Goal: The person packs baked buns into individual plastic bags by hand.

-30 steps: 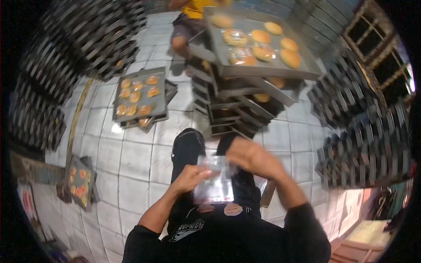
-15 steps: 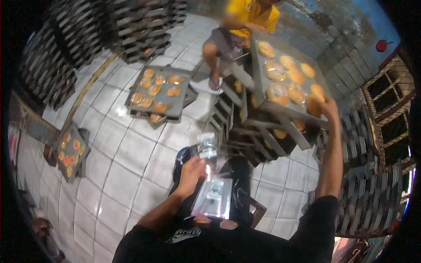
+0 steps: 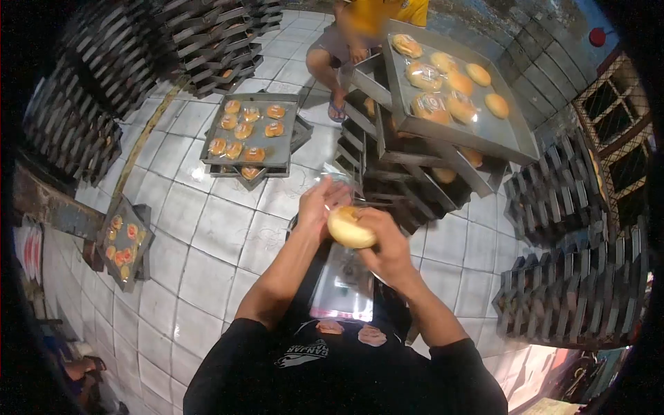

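Note:
My right hand (image 3: 387,242) grips a round golden bun (image 3: 351,231) in front of my lap. Close beside it, my left hand (image 3: 318,206) holds a clear plastic bag (image 3: 336,181), its fingers curled around the thin film. The bun is at the bag, but I cannot tell whether any of it is inside. Across my thighs lies a stack of flat clear printed bags (image 3: 342,287). Ahead to the right, a metal tray (image 3: 512,142) on top of a stack carries several buns, some wrapped and some bare.
Left of centre, another tray (image 3: 289,149) of wrapped buns rests on the tiled floor (image 3: 207,256). A smaller tray (image 3: 138,238) stands far left. Tall tray stacks (image 3: 567,297) line both sides. A person in a yellow shirt (image 3: 408,12) sits behind the right-hand trays.
My right hand has carried a bun from the right-hand tray back to my left hand. My left hand has risen slightly with the bag. The other person's arm has lowered from the tray.

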The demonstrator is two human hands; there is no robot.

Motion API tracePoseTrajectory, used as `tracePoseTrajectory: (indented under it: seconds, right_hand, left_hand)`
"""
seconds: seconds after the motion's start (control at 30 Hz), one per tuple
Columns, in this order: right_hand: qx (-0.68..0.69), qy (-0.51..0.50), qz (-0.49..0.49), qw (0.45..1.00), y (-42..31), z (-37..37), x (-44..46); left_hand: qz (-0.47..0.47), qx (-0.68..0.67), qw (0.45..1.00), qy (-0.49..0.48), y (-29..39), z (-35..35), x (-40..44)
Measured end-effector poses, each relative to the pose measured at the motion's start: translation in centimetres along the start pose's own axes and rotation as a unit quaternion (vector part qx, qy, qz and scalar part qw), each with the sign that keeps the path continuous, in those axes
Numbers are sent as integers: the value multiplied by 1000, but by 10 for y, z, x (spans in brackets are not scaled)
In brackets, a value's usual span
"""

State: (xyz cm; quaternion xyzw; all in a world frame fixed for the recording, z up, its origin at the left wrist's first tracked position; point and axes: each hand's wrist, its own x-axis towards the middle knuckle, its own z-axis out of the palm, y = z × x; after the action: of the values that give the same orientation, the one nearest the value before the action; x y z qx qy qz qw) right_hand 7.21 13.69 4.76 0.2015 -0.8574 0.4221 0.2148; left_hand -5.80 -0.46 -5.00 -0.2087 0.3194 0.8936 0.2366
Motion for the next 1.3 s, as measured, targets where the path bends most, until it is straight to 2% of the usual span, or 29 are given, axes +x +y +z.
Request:
tracePoseTrajectory:
  seconds: [0.03, 0.07, 0.13, 0.2, 0.3, 0.33, 0.37, 0.4, 0.47, 0.5, 0.53, 0.6, 0.63, 0.7, 0.73, 0.8, 0.83, 0.87, 0.9, 0.93, 1.03, 1.07, 1.1, 1.13, 1.17, 1.2, 1.23, 1.27, 1.3]
  right_hand:
    - [-85, -14, -72, 994, 13, 4, -4]
    - [-82, -14, -71, 994, 23, 11, -10]
    - [-115, 82, -19, 990, 31, 17, -10]
    - [-117, 82, -31, 989, 15, 18, -7]
    - [-212, 16, -17, 977, 2, 33, -1]
    - [-180, -5, -3, 984, -5, 45, -7]
    - [-140, -37, 11, 989, -6, 63, -18]
    - [-100, -68, 25, 992, -2, 81, -28]
    - [-132, -53, 11, 990, 11, 91, -25]
    - [-172, -48, 0, 984, 16, 89, -24]
    - [-171, -50, 1, 984, 18, 82, -23]
    - [-200, -89, 7, 976, 20, 65, -11]
    - [-155, -86, 25, 984, 19, 65, -6]
    - [-150, -114, 37, 981, 16, 57, 4]
    - [-140, -146, 45, 978, 17, 54, 9]
    - [-160, -125, 25, 979, 32, 52, 13]
    - [-140, -119, 13, 983, 27, 44, 20]
    - [-118, -112, 3, 987, 19, 36, 25]
    - [-120, -62, -55, 989, 10, 29, 27]
    - [-121, -64, -51, 989, 9, 29, 23]
    - [10, -139, 84, 987, 3, 36, 7]
    - [13, -142, 89, 986, 3, 36, 2]
    - [166, -214, 143, 952, 1, 34, -3]
    - [314, -277, 188, 889, -7, 32, 1]
    - [448, -346, 87, 820, -28, 26, 1]
    - [451, -346, 87, 819, -39, 21, 1]
    - [474, -371, 105, 792, -46, 15, -3]
    - [494, -397, 119, 764, -48, 12, -5]
    - [415, -258, 168, 856, -41, 19, -3]
  left_hand:
    - [-19, -14, 999, -49, -2, 2, -7]
    - [-39, -30, 994, -98, -4, 3, -13]
    - [-23, 30, 997, -66, 6, 21, -48]
    - [-84, 10, 991, -102, 5, 18, -68]
    - [-66, -7, 991, -113, 1, 1, -80]
    - [-40, -33, 993, -107, 6, -10, -77]
    - [-72, -57, 985, -149, 15, -30, -65]
    - [-70, -49, 986, -143, 12, -39, -64]
    - [16, -54, 996, -68, -7, -40, -67]
    - [116, 35, 986, -110, -25, -32, -78]
    - [132, 85, 984, -81, -29, -5, -106]
    - [149, 87, 982, -80, -31, -3, -107]
    - [148, 87, 982, -82, -22, -8, -93]
    - [12, -129, 977, -169, 3, -17, -60]
    - [9, -133, 976, -170, -8, -13, -60]
    - [139, -35, 986, -83, -36, 9, -59]
    - [180, -39, 981, -68, -39, 13, -53]
    - [182, -40, 980, -66, -35, 9, -47]
    - [132, -97, 982, -95, -25, 8, -46]
    - [79, -155, 977, -122, -13, 12, -50]
    - [18, -147, 979, -141, -2, 8, -50]
    - [-15, -122, 982, -147, -2, 5, -46]
    - [-27, -115, 988, -103, -5, 1, -35]
    - [-27, -114, 988, -97, -3, -6, -31]
    - [-6, -123, 985, -119, 5, -12, -26]
    - [12, -134, 981, -138, 12, -18, -24]
    - [20, -108, 991, -81, 25, -17, -33]
    - [26, -121, 988, -91, 32, -26, -34]
    - [31, -121, 988, -89, 32, -25, -39]
